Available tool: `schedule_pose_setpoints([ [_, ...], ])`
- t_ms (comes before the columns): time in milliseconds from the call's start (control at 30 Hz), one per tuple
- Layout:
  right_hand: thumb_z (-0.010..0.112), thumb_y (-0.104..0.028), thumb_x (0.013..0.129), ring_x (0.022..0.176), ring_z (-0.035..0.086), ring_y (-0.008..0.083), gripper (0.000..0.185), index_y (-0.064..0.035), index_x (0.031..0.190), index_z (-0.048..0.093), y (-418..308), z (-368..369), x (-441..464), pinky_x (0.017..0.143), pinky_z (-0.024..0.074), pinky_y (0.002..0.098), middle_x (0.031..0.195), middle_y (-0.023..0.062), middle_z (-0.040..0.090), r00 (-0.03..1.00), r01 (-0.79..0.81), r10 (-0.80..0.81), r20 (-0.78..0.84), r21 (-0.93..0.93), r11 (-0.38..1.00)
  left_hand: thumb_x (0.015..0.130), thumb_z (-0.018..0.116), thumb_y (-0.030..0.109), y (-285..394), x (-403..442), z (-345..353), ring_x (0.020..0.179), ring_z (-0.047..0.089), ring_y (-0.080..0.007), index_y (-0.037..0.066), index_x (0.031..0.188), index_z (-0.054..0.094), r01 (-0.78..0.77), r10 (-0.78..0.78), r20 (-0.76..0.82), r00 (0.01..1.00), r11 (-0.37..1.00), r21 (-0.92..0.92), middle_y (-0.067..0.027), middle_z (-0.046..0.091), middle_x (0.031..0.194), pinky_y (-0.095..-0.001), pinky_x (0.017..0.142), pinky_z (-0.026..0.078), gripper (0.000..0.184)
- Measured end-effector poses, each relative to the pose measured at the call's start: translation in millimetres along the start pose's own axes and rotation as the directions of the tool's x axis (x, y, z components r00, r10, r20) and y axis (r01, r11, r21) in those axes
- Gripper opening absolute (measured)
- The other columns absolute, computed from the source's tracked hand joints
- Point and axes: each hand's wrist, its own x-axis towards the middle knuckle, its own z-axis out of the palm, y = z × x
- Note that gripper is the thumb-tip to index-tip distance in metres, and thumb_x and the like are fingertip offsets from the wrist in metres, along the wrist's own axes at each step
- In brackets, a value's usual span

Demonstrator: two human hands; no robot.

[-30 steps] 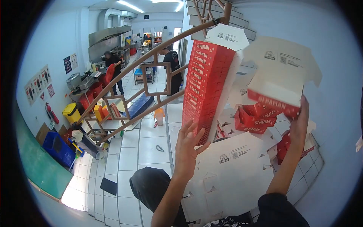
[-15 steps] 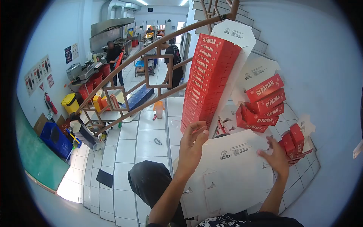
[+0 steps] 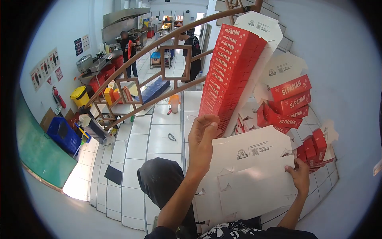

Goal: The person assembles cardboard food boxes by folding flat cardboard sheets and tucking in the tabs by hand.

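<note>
A flat white cardboard box blank point(image 3: 254, 175) with slots, creases and a printed logo lies across my lap. My right hand point(image 3: 300, 177) pinches its right edge, thumb on top. My left hand point(image 3: 202, 141) is raised over the blank's upper left side, fingers loosely curled and apart from the thumb, nothing visible between them. Just beyond it rises a tall leaning stack of nested red boxes point(image 3: 230, 63) with white lids. Other folded red boxes point(image 3: 288, 107) lie in a loose pile to the right, and a smaller group of red boxes point(image 3: 314, 149) sits nearer the wall.
White tiled steps point(image 3: 163, 135) run down on the left beside a brown metal railing point(image 3: 155, 51). A dark tablet-like slab point(image 3: 113, 175) and a plastic cup point(image 3: 174, 104) are on the steps. Two people point(image 3: 129, 53) stand in the kitchen below.
My right hand has moved from hovering above the blank to its right edge and taken hold. My left fingers have curled closer to the thumb. The view has shifted slightly.
</note>
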Motion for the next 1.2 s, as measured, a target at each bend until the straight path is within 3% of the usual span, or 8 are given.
schedule_pose_setpoints([
  [167,0.063,-0.016,0.085,0.081,0.054,0.0123,0.023,0.0049,0.095,0.060,-8.6,-11.1,-3.3,0.076,0.0418,0.0263,0.089,0.0085,0.063,0.990,0.071,-0.079,-0.114,-0.070,0.995,0.089,0.050,0.014,-0.4,-0.2,-1.4,0.101,0.056,-0.0149,0.003,0.105,0.054,-0.019,0.019,0.000,1.000,1.000,-0.013,-0.0074,0.058,0.104,-0.0328,0.088,0.048,0.019],
  [267,0.060,-0.018,0.089,0.086,0.053,0.0116,0.026,0.0035,0.102,0.060,-28.2,-9.8,-4.6,0.078,0.0403,0.0262,0.093,0.0063,0.062,0.994,0.050,-0.021,-0.105,0.284,0.957,0.089,0.050,0.013,0.3,-0.2,-1.9,0.099,0.056,-0.0133,0.003,0.105,0.054,-0.018,0.018,0.009,1.000,0.999,-0.036,-0.0067,0.058,0.103,-0.0308,0.088,0.046,0.019],
  [767,0.055,-0.023,0.092,0.087,0.054,0.0120,0.034,-0.0032,0.120,0.052,-27.4,-57.8,-1.0,0.078,0.0450,0.0280,0.096,0.0029,0.059,0.929,0.201,0.061,-0.365,0.634,0.747,0.091,0.051,0.009,-4.2,-1.7,-3.2,0.109,0.052,-0.0162,0.001,0.116,0.050,-0.225,0.225,-0.056,0.973,0.974,0.014,-0.0092,0.054,0.115,-0.0284,0.093,0.040,0.025],
  [867,0.053,-0.023,0.093,0.094,0.054,0.0141,0.037,-0.0044,0.125,0.047,-31.4,-50.7,5.8,0.082,0.0470,0.0317,0.104,0.0048,0.058,0.957,0.188,0.079,-0.278,0.808,0.558,0.095,0.045,0.015,-6.4,0.5,-8.3,0.119,0.044,-0.0177,0.001,0.128,0.042,-0.011,-0.023,0.241,0.970,0.990,0.138,-0.0079,0.048,0.126,-0.0299,0.101,0.032,0.036],
  [967,0.050,-0.020,0.094,0.101,0.054,0.0170,0.037,-0.0035,0.127,0.044,-35.9,-25.3,14.2,0.087,0.0475,0.0350,0.112,0.0071,0.056,0.934,0.187,0.162,-0.317,0.823,0.536,0.098,0.041,0.025,-8.9,-10.2,1.0,0.123,0.042,-0.0220,0.003,0.137,0.034,0.226,-0.284,0.605,0.744,0.959,0.172,-0.0122,0.043,0.135,-0.0325,0.100,0.035,0.046],
  [1067,0.048,-0.017,0.095,0.103,0.054,0.0196,0.034,-0.0023,0.126,0.045,-58.9,-4.5,14.6,0.088,0.0473,0.0363,0.115,0.0084,0.054,0.935,0.141,0.221,-0.276,0.865,0.482,0.098,0.035,0.037,0.3,-19.1,6.7,0.130,0.035,-0.0256,0.004,0.141,0.029,0.040,-0.227,0.737,0.637,0.964,0.262,-0.0151,0.038,0.140,-0.0340,0.107,0.027,0.054],
  [1100,0.048,-0.017,0.095,0.104,0.054,0.0198,0.035,-0.0020,0.126,0.045,-57.5,-2.4,15.4,0.088,0.0472,0.0359,0.116,0.0087,0.054,0.942,0.139,0.204,-0.268,0.861,0.489,0.098,0.029,0.045,-23.9,-23.1,-5.3,0.133,0.030,-0.0273,0.004,0.142,0.027,-0.345,-0.005,0.794,0.608,0.899,0.269,-0.0165,0.035,0.142,-0.0343,0.110,0.021,0.061],
  [1200,0.048,-0.015,0.095,0.107,0.053,0.0206,0.036,-0.0015,0.128,0.045,-51.6,3.2,18.8,0.089,0.0470,0.0352,0.117,0.0094,0.054,0.959,0.129,0.151,-0.239,0.846,0.517,0.098,0.025,0.050,-33.8,-23.7,-17.2,0.134,0.030,-0.0274,0.002,0.143,0.025,-0.159,-0.027,0.764,0.644,0.973,0.168,-0.0177,0.033,0.143,-0.0348,0.110,0.020,0.066],
])
